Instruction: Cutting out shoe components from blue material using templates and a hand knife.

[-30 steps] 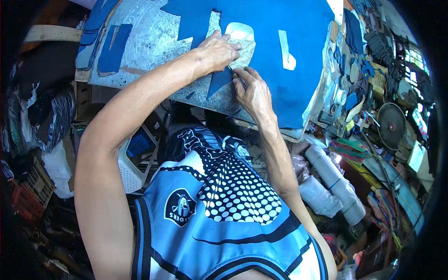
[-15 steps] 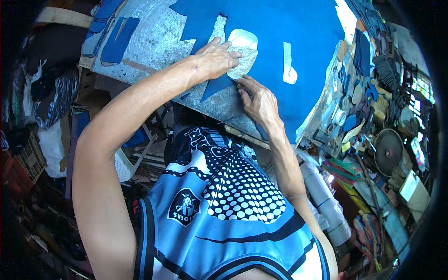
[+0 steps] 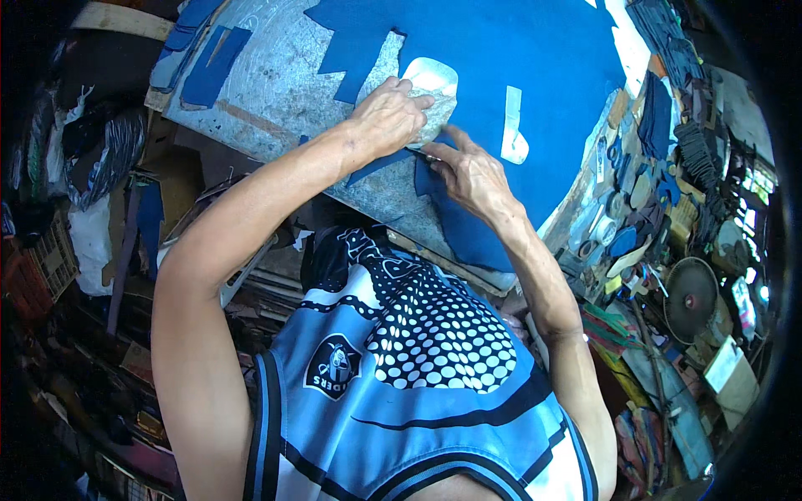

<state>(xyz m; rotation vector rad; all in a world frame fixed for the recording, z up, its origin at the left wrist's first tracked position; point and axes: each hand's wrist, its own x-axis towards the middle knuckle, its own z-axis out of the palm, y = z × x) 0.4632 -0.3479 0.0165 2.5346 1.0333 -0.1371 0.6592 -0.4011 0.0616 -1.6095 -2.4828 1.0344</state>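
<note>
A pale, rounded flat template rests on a large blue sheet of material. My left hand lies over the template's left side, its fingers stretched out and pressing it down. At the template's lower edge is my right hand, thumb and fingers drawn together. Whatever its fingertips pinch is too small to make out. Below that hand, a loose flap of the blue sheet hangs over the table's near edge. To the right on the sheet lies a smaller, narrow white template with a rounded end.
The worn metal tabletop shows at the left, with cut blue pieces on it. Scraps, rolls and tools crowd the table's right side, near a round fan-like disc. A cardboard box and plastic bags stand at the left.
My right hand has shifted slightly right and down, with its wrist swung outward. The near part of the blue sheet now sags over the table edge. My left hand stays on the template.
</note>
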